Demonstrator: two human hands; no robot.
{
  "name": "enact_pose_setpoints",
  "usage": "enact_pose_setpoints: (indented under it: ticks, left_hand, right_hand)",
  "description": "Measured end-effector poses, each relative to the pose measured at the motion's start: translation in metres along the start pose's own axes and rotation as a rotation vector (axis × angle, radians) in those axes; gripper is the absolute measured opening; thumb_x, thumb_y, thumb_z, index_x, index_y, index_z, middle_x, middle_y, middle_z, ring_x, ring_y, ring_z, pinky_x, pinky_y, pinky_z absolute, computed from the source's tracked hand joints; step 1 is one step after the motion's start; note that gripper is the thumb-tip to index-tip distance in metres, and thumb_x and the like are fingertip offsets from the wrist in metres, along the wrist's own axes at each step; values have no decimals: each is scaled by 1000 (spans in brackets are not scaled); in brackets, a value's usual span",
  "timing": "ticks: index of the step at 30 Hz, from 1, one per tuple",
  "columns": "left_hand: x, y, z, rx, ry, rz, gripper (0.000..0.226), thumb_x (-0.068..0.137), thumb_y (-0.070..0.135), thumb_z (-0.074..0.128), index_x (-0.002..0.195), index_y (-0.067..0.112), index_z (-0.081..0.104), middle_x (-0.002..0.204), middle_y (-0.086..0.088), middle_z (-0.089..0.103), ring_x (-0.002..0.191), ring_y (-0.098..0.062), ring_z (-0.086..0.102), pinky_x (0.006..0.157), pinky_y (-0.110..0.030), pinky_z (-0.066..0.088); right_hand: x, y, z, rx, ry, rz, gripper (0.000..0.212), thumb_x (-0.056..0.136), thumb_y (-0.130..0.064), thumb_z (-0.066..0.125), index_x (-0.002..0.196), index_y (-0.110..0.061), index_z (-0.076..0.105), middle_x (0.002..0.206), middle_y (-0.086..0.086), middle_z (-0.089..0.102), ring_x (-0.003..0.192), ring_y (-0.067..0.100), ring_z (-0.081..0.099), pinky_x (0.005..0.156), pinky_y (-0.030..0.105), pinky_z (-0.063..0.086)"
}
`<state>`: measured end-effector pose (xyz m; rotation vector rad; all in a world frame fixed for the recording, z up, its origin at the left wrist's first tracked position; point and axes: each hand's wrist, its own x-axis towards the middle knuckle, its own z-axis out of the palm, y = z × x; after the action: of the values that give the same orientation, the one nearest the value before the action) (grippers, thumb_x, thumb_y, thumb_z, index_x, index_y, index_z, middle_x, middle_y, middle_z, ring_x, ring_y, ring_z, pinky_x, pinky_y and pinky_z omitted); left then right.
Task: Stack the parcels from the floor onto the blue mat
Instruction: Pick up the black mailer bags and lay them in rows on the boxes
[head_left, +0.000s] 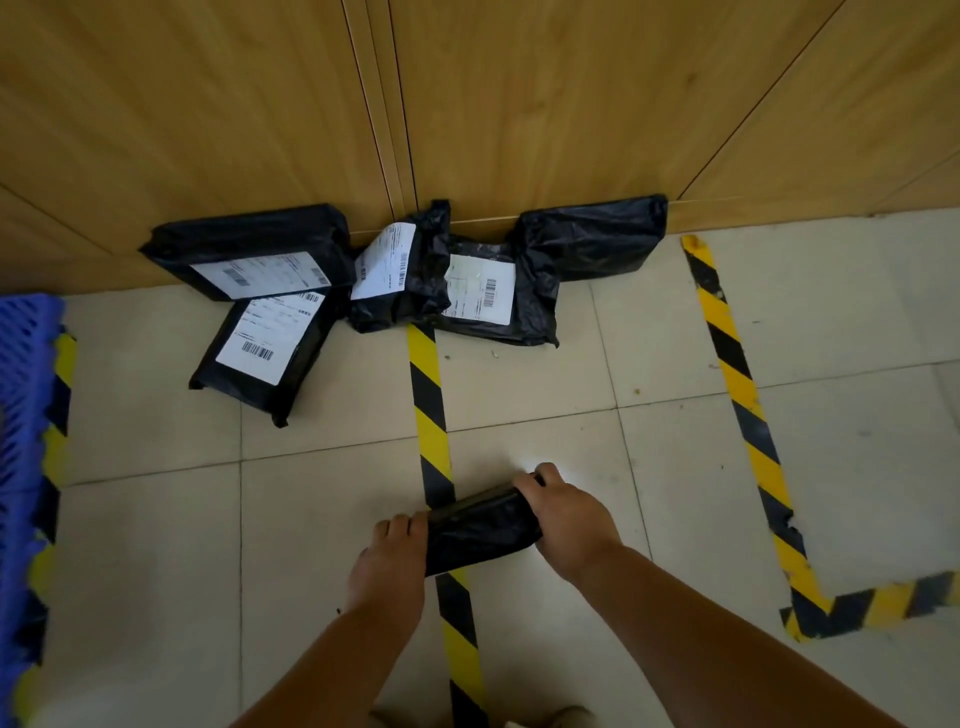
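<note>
Held parcel: a small parcel wrapped in glossy black plastic film (480, 530), near the bottom middle of the view, lying across the yellow-and-black striped floor tape (434, 415) that runs toward the wall
Left hand: the left hand (389, 558) grips the parcel's left end, fingers curled over its upper edge
Right hand: the right hand (563, 512) wraps around the parcel's right end, fingers curled over the top – thumb side underneath
Parcels at the wall: five more black plastic-wrapped parcels lie well apart from the hands, bunched at the foot of the light wooden panel wall (467, 93)
Left pair: a flat black parcel with a white shipping label (249, 249) leans at the wall, and a second labelled black parcel (260, 353) lies on the tiles with one end under it
Middle pair: a crumpled black bag with a white label standing up (395, 280) touches a flat labelled black parcel (493, 296) on its right
Right parcel: a black parcel with no label showing (597, 236) rests against the wall
Blue mat: a blue plastic lattice mat (23, 415) sits at the left edge of the view – striped tape runs along its side
Floor: pale square tiles (156, 545), with another L-shaped run of striped tape (748, 410) on the right
</note>
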<state>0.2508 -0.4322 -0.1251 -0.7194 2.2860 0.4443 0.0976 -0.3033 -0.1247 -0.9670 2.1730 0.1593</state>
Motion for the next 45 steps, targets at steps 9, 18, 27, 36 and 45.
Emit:
enact_pose_setpoints:
  ticks: [9,18,27,36,45]
  left_hand:
    - [-90,11,-117,-12,141,60,84,83,39,57,149,22,9,142,3,33,128,-17,37,101,-31,38]
    - [-220,5,-283,8,403,70,89,27,61,82,100,11,71,86,0,67,75,-18,68,70,-36,56]
    - [-362,7,-427,-13,572,80,87,25,51,86,102,12,72,90,-2,66,71,-20,67,58,-34,55]
    - [-462,-8,-481,-197,633,83,65,83,41,53,141,23,30,132,4,42,125,-17,40,103,-30,36]
    - [-519,-30,-491,-449,615,82,59,77,38,62,131,24,43,117,2,37,109,-18,47,92,-30,45]
  right_hand:
    - [-85,-23,-136,32,71,-20,55,81,-8,59,130,-22,40,127,5,38,89,29,60,68,32,47]
    - [-208,-84,-321,11,195,-69,54,80,-10,60,129,-21,42,126,7,40,92,34,60,72,36,49]
    - [-335,-154,-464,-1,290,-103,60,79,-10,62,132,-25,40,130,8,37,99,35,57,69,34,45]
    - [-438,-219,-532,-100,300,-167,56,77,-15,68,126,-24,43,118,5,40,92,30,59,70,35,52]
    - [-488,-246,-545,28,372,-210,83,81,-23,67,148,-28,18,141,5,33,110,26,54,83,32,51]
